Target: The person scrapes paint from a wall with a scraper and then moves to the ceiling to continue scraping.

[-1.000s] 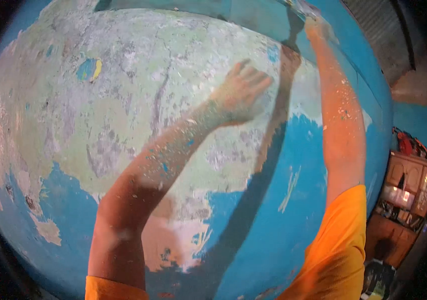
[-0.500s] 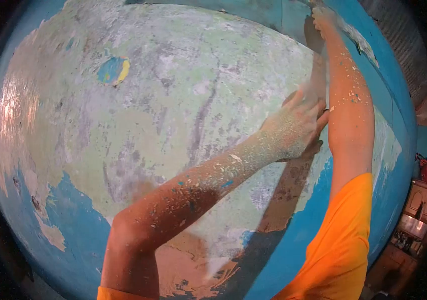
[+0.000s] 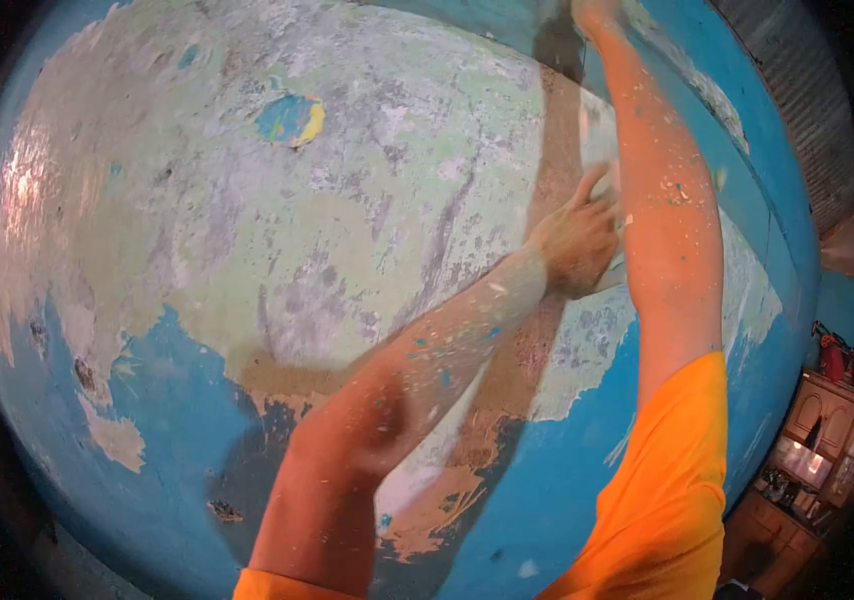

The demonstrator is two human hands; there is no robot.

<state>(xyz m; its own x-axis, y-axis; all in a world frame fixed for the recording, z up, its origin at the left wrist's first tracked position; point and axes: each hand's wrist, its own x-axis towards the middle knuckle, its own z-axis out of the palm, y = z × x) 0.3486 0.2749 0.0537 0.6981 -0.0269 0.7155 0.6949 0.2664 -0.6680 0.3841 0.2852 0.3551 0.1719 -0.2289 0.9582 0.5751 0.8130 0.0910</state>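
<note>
My left hand (image 3: 579, 242) is in front of the wall (image 3: 367, 230), its fingers curled and the thumb pointing up. A pale, blurred shape (image 3: 599, 130) shows just above it, partly behind my right forearm; I cannot make out what it is. My right hand (image 3: 599, 14) is high up at the top edge of the view, looking closed, blurred and partly cut off. Whatever it holds is out of sight. Paint flakes stick to both forearms. Much blue paint is off the wall, leaving a patchy pale green and grey surface.
Blue paint (image 3: 557, 480) remains along the lower wall, with a small blue and yellow patch (image 3: 290, 120) higher up. Corrugated sheeting (image 3: 797, 90) slopes at the upper right. A wooden cabinet (image 3: 827, 430) with a red item (image 3: 840, 362) on top stands at the right.
The view has shifted, so the wall patches sit further right and lower. My right hand has moved up and left towards the view's top edge. My left hand stays close to my right forearm.
</note>
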